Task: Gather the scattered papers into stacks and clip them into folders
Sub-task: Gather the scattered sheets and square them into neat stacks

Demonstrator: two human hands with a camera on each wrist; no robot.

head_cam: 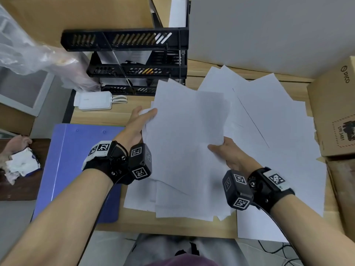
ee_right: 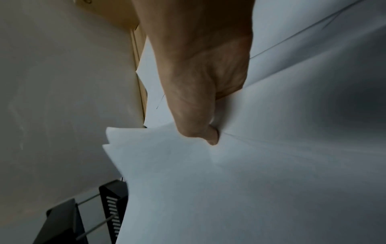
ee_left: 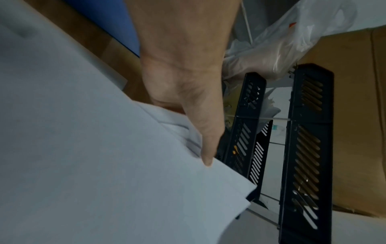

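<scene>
I hold a loose bundle of white sheets (head_cam: 184,131) above the desk between both hands. My left hand (head_cam: 141,121) grips its left edge, thumb (ee_left: 205,142) on top and fingers hidden beneath. My right hand (head_cam: 223,148) pinches the bundle's right edge, thumb (ee_right: 200,125) pressed on the top sheet (ee_right: 250,181). More scattered sheets (head_cam: 269,116) lie fanned over the wooden desk (head_cam: 172,225) under and to the right of the bundle. A blue folder (head_cam: 76,162) lies flat at the left, beside my left wrist.
A black tiered letter tray (head_cam: 134,60) stands at the back, also visible in the left wrist view (ee_left: 305,148). A white power bank (head_cam: 94,100) lies in front of it. A cardboard box (head_cam: 334,112) sits at the right, plastic wrapping (head_cam: 38,56) at the left.
</scene>
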